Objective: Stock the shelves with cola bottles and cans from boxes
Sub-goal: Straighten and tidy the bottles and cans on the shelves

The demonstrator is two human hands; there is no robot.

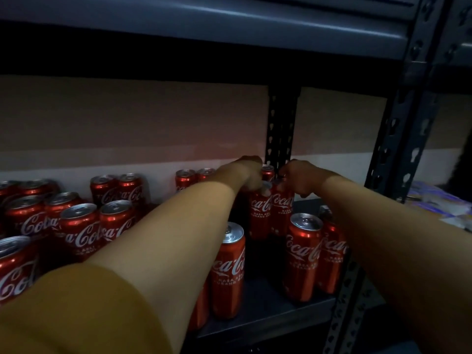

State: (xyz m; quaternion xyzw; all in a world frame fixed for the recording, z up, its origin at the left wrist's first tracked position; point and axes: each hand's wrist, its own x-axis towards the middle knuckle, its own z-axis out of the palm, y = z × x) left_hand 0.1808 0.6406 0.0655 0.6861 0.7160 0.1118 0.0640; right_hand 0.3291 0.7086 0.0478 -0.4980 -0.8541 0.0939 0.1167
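Both arms reach deep into a dark metal shelf (265, 310). My left hand (246, 172) grips the top of a tall red cola can (259, 215) near the back. My right hand (301, 178) grips the top of the cola can (282, 210) right beside it. The two cans stand upright and touch each other. Another can (267, 172) stands behind them by the rear post. Nearer the front stand a single can (228, 272) and a pair of cans (302, 256).
Several shorter cola cans (79, 226) crowd the shelf's left side. A perforated rear post (279, 129) rises behind my hands, and a front upright (398, 139) stands at the right. The upper shelf (204, 19) hangs overhead. Pale packages (434, 203) lie far right.
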